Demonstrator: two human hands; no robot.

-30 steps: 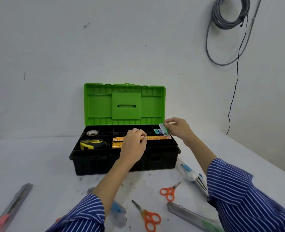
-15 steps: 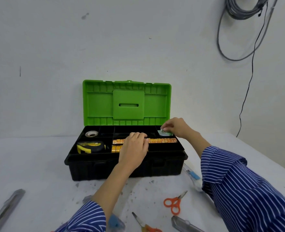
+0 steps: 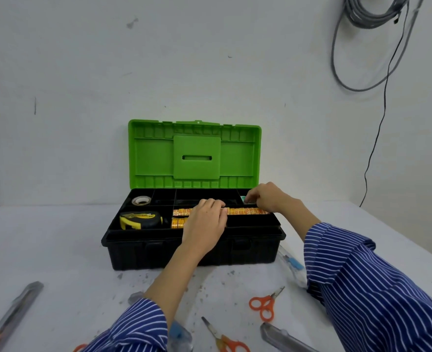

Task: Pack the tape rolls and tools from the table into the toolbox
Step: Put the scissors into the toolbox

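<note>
Right hand [image 3: 269,199] lowered, pinching green packet [image 3: 245,199] in toolbox [image 3: 192,247]; left hand [image 3: 206,221] stays curled on rolls.

The toolbox [image 3: 174,252] stands on the table [image 3: 57,250] against the wall, its lid [image 3: 194,153] upright behind the tray. In the tray's back-left compartment lies a tape roll [image 3: 141,200]; before it sits a tape measure [image 3: 141,219]. To the right runs a row of tape rolls [image 3: 248,211], under the left hand [image 3: 206,223]. The right hand [image 3: 268,199] is at the back-right compartment. Before the toolbox on the table lie two scissors [image 3: 264,304] [image 3: 225,339], with a utility knife [image 3: 14,313] far left and another [image 3: 283,339] near right.
</note>
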